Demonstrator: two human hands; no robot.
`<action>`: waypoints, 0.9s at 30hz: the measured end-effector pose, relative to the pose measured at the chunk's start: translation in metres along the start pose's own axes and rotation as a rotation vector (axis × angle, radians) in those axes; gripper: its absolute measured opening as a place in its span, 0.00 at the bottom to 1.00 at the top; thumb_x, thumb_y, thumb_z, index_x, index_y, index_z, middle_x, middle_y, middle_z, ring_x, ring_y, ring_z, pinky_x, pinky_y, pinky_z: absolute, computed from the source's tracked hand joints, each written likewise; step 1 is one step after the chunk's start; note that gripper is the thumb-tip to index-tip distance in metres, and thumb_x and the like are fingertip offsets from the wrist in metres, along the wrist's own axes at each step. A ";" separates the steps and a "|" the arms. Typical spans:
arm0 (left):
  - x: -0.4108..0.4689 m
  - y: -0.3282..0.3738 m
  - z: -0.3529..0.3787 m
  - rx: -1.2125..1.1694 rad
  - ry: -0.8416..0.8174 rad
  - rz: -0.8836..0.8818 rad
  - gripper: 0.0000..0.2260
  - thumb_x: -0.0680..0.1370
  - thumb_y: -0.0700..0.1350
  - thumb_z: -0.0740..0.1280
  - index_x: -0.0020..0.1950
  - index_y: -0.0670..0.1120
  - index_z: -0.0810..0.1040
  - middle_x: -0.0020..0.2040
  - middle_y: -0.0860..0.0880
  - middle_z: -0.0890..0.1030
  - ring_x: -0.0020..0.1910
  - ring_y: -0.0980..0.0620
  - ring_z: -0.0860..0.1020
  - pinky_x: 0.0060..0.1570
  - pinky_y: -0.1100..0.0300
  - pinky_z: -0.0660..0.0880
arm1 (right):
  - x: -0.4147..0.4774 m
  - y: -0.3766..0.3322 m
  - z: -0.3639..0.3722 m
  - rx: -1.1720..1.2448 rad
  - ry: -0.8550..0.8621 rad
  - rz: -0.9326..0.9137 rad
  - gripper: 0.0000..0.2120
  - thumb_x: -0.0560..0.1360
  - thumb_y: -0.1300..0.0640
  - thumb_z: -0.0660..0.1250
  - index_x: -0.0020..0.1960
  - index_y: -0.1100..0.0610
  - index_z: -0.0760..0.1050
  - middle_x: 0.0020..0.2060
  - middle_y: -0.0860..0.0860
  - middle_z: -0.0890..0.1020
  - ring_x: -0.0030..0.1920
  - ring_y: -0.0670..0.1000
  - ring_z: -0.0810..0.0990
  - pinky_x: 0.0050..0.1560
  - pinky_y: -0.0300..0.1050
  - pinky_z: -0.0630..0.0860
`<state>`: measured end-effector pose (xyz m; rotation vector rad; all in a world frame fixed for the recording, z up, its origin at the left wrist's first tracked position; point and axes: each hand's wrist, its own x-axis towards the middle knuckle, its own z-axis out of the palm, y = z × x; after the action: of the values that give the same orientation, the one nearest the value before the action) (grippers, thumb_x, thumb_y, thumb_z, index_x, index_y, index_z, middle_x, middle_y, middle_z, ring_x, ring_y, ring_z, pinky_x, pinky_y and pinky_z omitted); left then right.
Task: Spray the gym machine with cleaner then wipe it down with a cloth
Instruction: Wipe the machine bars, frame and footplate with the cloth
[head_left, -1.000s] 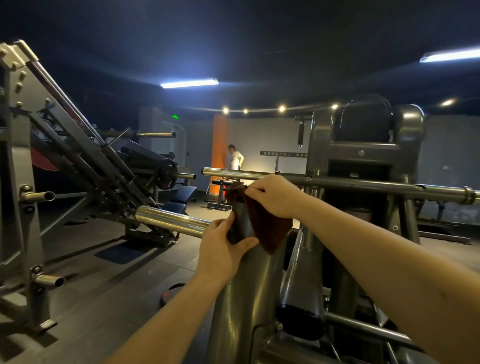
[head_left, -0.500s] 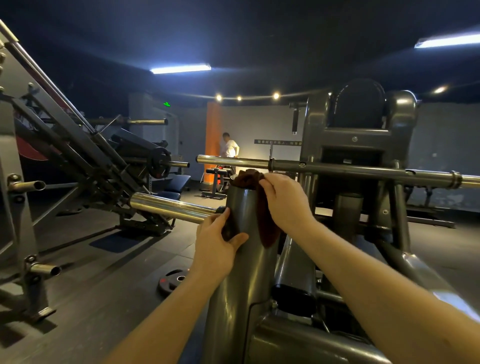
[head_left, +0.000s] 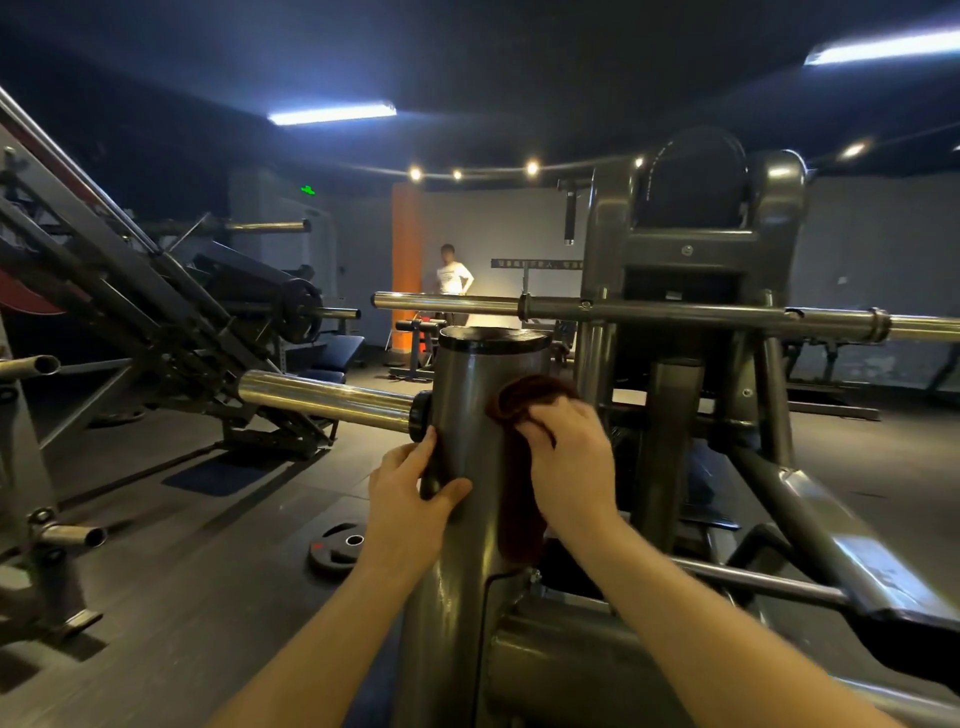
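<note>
A grey steel upright post (head_left: 467, 395) of the gym machine stands right in front of me, with a black cap on top. My right hand (head_left: 569, 462) grips a dark brown cloth (head_left: 519, 499) and presses it on the post's right side, a little below the cap. The cloth hangs down under the hand. My left hand (head_left: 410, 499) sits on the post's left side, fingers and thumb curled round a small dark bottle-like object (head_left: 435, 475); it is too dark to make out in detail.
A chrome weight peg (head_left: 322, 397) sticks out left from the post. A long bar (head_left: 675, 314) crosses behind it. A black weight plate (head_left: 337, 545) lies on the floor. A leg-press machine (head_left: 156, 322) stands left. A person (head_left: 451, 275) stands far back.
My right hand has slid the cloth down from the post's top to its upper right side, so the black cap now shows. The left hand stays at the post's left side.
</note>
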<state>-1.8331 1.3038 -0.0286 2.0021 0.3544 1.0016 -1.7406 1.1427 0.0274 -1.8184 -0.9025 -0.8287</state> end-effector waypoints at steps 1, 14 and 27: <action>0.000 0.000 0.000 -0.004 0.000 0.003 0.36 0.77 0.50 0.74 0.81 0.59 0.61 0.65 0.59 0.69 0.70 0.50 0.69 0.70 0.41 0.73 | 0.017 -0.004 -0.005 0.020 0.005 0.002 0.08 0.81 0.57 0.67 0.57 0.53 0.83 0.52 0.44 0.81 0.60 0.48 0.77 0.63 0.48 0.74; -0.002 -0.002 -0.008 0.030 -0.065 0.030 0.37 0.78 0.46 0.74 0.83 0.57 0.60 0.66 0.58 0.67 0.71 0.49 0.68 0.70 0.41 0.73 | 0.009 -0.015 0.009 0.236 -0.041 0.100 0.04 0.82 0.60 0.66 0.54 0.52 0.75 0.55 0.47 0.72 0.59 0.47 0.71 0.55 0.33 0.66; -0.059 0.012 -0.018 0.040 -0.117 -0.036 0.23 0.81 0.47 0.71 0.76 0.50 0.72 0.69 0.53 0.71 0.66 0.51 0.74 0.69 0.47 0.75 | -0.072 -0.002 -0.025 0.450 -0.560 0.607 0.03 0.80 0.59 0.70 0.54 0.54 0.78 0.48 0.51 0.85 0.49 0.49 0.85 0.50 0.43 0.81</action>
<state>-1.8862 1.2736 -0.0445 2.0730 0.3483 0.8571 -1.7831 1.1031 -0.0228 -1.7780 -0.7209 0.2633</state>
